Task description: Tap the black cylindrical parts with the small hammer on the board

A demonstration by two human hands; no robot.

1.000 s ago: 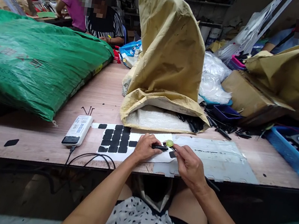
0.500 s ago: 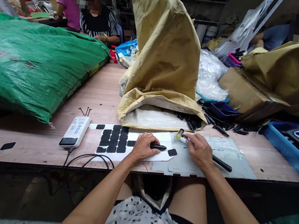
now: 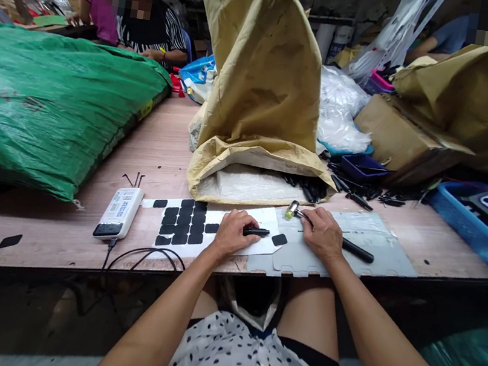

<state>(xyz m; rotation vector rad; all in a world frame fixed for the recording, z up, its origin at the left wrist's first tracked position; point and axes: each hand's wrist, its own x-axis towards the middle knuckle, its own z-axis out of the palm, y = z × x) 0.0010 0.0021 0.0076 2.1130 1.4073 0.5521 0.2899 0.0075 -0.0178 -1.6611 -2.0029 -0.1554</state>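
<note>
My left hand (image 3: 234,232) rests on a white sheet (image 3: 269,216), its fingers closed around a short black pen-like rod (image 3: 258,232) that points right. In my right hand (image 3: 322,234) is a small hammer (image 3: 358,250) with a black handle. Its metal head, with a yellowish translucent face, lies low over the left part of a grey board (image 3: 372,230); whether it touches cannot be told. A single black rounded square (image 3: 279,240) sits between the hands. Several more black rounded squares (image 3: 184,220) cover the sheet left of my left hand.
A large tan sack (image 3: 260,75) stands open ahead, black rods at its mouth. To the left are a green sack (image 3: 53,111) and a white power bank (image 3: 118,213) with a cable. A blue tray (image 3: 466,231) stands right. Other people sit across the table.
The whole view has shifted slightly, so the scene sits a little higher and further left. Both hands keep their holds, with hardly any movement against the table.
</note>
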